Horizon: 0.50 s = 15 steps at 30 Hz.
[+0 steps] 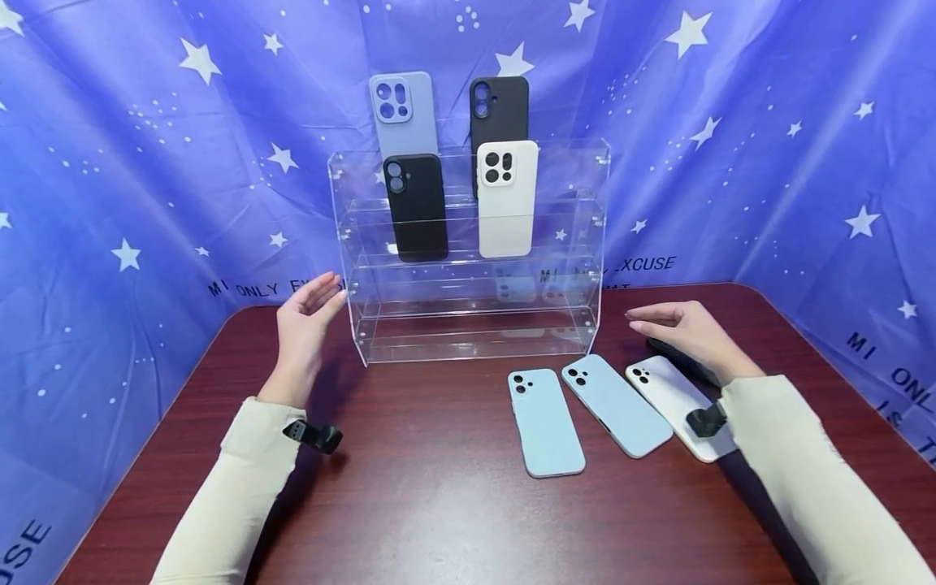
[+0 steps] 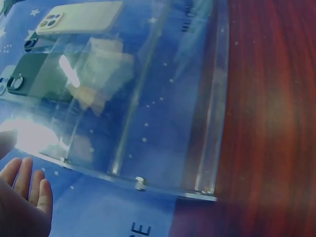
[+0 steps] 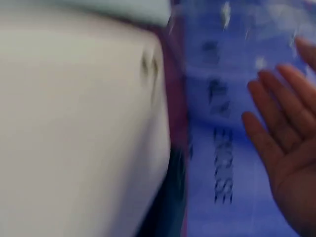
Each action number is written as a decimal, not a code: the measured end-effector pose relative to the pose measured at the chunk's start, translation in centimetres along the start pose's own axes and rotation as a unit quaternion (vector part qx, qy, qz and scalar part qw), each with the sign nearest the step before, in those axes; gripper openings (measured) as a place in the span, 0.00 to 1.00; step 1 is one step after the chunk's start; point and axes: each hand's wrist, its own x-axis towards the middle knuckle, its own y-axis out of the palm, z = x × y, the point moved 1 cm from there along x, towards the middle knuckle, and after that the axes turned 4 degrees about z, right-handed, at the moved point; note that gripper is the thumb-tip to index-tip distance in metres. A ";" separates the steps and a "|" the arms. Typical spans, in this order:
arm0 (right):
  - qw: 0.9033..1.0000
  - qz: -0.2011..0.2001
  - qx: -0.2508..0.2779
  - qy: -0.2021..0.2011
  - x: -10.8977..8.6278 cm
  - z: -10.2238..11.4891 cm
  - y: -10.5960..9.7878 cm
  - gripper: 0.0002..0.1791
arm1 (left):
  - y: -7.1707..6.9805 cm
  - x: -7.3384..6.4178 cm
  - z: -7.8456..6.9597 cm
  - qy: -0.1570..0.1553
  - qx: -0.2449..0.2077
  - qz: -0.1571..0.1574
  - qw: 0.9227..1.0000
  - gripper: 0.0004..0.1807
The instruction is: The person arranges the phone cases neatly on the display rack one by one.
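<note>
A clear acrylic tiered stand (image 1: 475, 349) holds a lavender phone case (image 1: 418, 134), a black phone case (image 1: 417, 211), another black phone case (image 1: 515, 110) and a white phone case (image 1: 506, 236). My left hand (image 1: 303, 325) is at the stand's left side panel, its fingers extended; whether they touch it I cannot tell. My right hand (image 1: 691, 333), apart from the stand's right side, hovers over the cases on the table with fingers straight and nothing held. Beneath it lie a cream phone case (image 1: 673, 398) and a dark phone case (image 1: 683, 360), partly hidden by the hand.
Two light blue phone cases, a left one (image 1: 548, 431) and a right one (image 1: 621, 410), lie on the brown table (image 1: 409, 504) in front of the stand. A blue star-printed curtain (image 1: 183, 162) hangs behind and around the table.
</note>
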 end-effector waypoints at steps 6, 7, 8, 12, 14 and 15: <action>0.999 0.037 -0.034 0.010 -1.1 -2.7 -2.1 0.23 | -0.6 -0.2 1.2 -0.003 0.024 -0.004 1.000 0.22; 0.998 0.043 -0.039 0.019 -1.4 -3.0 -2.4 0.24 | -0.6 -0.2 1.4 -0.004 0.028 -0.003 1.000 0.22; 0.998 0.047 -0.044 0.025 -1.6 -3.3 -2.7 0.25 | -0.7 -0.2 1.6 -0.007 0.030 -0.001 1.000 0.23; 0.995 0.065 -0.068 0.040 -2.6 -4.5 -3.9 0.28 | -0.8 -0.3 2.4 -0.021 0.027 0.005 0.999 0.24; 0.994 0.065 -0.076 0.046 -3.0 -5.1 -4.3 0.29 | -0.7 -0.3 2.6 -0.029 0.028 0.009 0.999 0.25; 0.993 0.065 -0.081 0.049 -3.2 -5.3 -4.5 0.29 | -0.7 -0.4 2.7 -0.033 0.028 0.011 0.999 0.25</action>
